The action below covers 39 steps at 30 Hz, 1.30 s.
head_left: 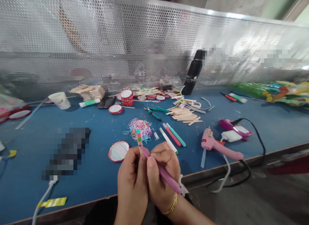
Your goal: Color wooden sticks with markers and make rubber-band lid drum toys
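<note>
My left hand (131, 176) is closed around a wooden craft stick (139, 137) painted with green and red bands at its top, held upright above the table's near edge. My right hand (163, 171) grips a purple marker (164, 173), its tip touching the stick just below the coloured bands. Both hands are pressed together. A gold bracelet (172, 205) sits on my right wrist. Just beyond the stick lies a heap of coloured rubber bands (140, 128).
On the blue table (96, 167): a round red-rimmed lid (118, 151), three markers (172, 136), a pink glue gun (217, 145) with cable, pliers (154, 112), plain sticks (184, 114), stacked red lids (126, 97), a black bottle (194, 72), a white cup (60, 100). Perforated metal screen behind.
</note>
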Each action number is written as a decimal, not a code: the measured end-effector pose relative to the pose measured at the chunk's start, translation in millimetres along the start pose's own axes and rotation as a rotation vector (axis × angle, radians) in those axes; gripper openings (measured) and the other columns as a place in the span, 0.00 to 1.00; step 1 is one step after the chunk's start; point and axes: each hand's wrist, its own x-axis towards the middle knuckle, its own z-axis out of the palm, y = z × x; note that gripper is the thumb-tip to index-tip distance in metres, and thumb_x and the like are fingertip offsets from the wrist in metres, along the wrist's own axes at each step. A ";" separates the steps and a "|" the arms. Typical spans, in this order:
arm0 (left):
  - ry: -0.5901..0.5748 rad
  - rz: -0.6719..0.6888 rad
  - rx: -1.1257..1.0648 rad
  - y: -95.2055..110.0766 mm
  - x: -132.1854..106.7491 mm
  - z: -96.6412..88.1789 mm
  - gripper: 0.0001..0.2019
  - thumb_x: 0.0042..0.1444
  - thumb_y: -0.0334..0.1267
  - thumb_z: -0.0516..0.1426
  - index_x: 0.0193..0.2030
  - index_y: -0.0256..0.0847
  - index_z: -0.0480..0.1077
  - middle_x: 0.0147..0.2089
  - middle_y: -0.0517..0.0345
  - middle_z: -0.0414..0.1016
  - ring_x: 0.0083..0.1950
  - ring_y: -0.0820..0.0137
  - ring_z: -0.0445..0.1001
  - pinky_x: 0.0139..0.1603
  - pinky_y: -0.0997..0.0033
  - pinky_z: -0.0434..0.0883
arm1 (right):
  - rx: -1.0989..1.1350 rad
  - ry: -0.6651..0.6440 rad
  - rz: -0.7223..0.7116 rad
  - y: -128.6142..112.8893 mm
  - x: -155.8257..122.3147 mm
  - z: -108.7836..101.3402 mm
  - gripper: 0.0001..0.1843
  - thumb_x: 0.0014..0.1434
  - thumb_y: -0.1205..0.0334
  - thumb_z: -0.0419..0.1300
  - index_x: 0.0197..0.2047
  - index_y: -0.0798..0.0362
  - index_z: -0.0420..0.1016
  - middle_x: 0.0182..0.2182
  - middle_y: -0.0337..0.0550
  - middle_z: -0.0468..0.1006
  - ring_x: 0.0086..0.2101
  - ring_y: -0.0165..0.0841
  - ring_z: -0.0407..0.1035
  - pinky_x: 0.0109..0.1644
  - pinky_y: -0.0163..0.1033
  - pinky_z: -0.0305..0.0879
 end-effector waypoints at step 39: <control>-0.039 0.017 0.016 -2.4 0.5 -1.1 0.09 0.68 0.44 0.58 0.38 0.43 0.71 0.31 0.63 0.70 0.32 0.72 0.69 0.33 0.75 0.68 | 0.054 0.037 0.021 1.6 -1.0 2.1 0.07 0.65 0.71 0.58 0.43 0.50 0.67 0.34 0.35 0.73 0.33 0.30 0.71 0.48 0.48 0.65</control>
